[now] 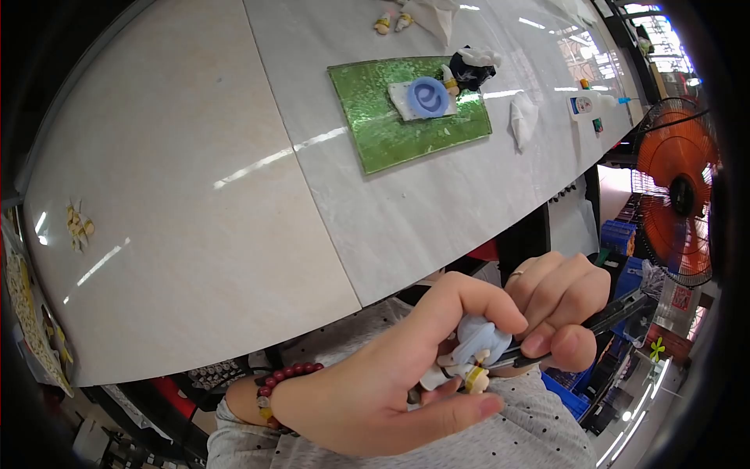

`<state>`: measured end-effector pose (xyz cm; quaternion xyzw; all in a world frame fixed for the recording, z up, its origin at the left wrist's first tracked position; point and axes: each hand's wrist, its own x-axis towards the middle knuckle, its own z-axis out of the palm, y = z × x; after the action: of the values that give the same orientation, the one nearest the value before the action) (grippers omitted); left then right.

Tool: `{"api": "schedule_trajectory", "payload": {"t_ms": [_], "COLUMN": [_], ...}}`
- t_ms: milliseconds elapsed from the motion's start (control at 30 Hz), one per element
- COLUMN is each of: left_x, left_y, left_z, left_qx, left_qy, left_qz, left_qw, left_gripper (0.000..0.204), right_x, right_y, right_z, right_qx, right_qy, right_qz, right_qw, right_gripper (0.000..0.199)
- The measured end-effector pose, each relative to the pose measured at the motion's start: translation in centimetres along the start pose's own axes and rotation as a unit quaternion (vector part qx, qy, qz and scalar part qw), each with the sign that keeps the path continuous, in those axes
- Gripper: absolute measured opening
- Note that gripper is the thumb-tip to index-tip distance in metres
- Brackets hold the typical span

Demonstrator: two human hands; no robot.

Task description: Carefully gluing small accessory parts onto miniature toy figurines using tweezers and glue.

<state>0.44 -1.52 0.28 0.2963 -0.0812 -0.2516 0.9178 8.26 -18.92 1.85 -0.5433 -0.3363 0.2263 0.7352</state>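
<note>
In front of my lap, my left hand [391, 375] is closed around a small figurine [478, 341] with a pale blue rounded top and a yellow-banded cream part. My right hand [558, 305] grips a slim black utility knife [617, 311], its handle sticking out to the right. The knife's front end meets the figurine beside the cream part; the exact contact is partly hidden by my fingers. A dark red bead bracelet [285, 375] circles my left wrist.
On the table [187, 234] ahead lies a green glassy board [375, 144] carrying a blue round mould [428, 98]. Nearby are a crumpled white tissue [523, 121], a white bottle [587, 105] and small cream pieces [80, 227] at far left. An orange fan [664, 168] stands right.
</note>
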Motion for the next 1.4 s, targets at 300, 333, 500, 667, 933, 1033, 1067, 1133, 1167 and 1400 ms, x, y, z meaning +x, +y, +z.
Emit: {"api": "schedule_trajectory", "payload": {"t_ms": [300, 333, 500, 667, 933, 1033, 1067, 1133, 1167, 1400], "left_x": [-0.2, -0.1, -0.1, -0.1, 0.1, 0.0, 0.0, 0.1, 0.1, -0.1], "left_y": [-0.2, -0.3, 0.0, -0.3, -0.2, 0.0, 0.2, 1.9, 2.6, 2.4], "left_z": [-0.4, -0.4, -0.5, -0.7, -0.6, -0.5, -0.4, 0.0, 0.1, -0.1], "left_qx": [0.024, 0.020, -0.018, -0.010, 0.009, 0.015, 0.015, 0.042, 0.069, 0.089], "left_qy": [-0.024, -0.025, -0.032, -0.029, -0.016, -0.008, -0.008, 0.018, 0.044, 0.028], "left_qz": [-0.009, -0.009, -0.048, -0.016, 0.019, 0.044, 0.048, 0.046, 0.044, 0.038], "left_qw": [0.999, 0.999, 0.998, 0.999, 1.000, 0.999, 0.999, 0.998, 0.996, 0.995], "left_gripper": [0.040, 0.040, 0.041, 0.042, 0.041, 0.042, 0.044, 0.045, 0.047, 0.048], "right_x": [1.1, 1.1, 1.2, 1.3, 1.0, 0.3, 0.2, 0.0, -0.1, 0.4], "right_y": [0.6, 0.5, 0.5, 0.5, 0.4, 0.7, 0.8, 0.8, 0.6, 2.3], "right_z": [-0.5, -0.5, -0.5, -0.6, -0.3, 0.1, 0.2, 0.5, 0.7, -0.5], "right_qx": [0.014, 0.013, 0.006, 0.002, -0.007, 0.022, 0.033, 0.043, 0.046, -0.386], "right_qy": [-0.070, -0.069, -0.059, -0.061, -0.033, 0.027, 0.049, 0.072, 0.106, 0.374], "right_qz": [-0.013, -0.013, -0.010, -0.001, 0.017, -0.007, -0.028, -0.049, -0.055, -0.200], "right_qw": [0.997, 0.997, 0.998, 0.998, 0.999, 0.999, 0.998, 0.995, 0.992, 0.820], "right_gripper": [0.013, 0.013, 0.012, 0.012, 0.015, 0.015, 0.016, 0.017, 0.019, 0.034]}}
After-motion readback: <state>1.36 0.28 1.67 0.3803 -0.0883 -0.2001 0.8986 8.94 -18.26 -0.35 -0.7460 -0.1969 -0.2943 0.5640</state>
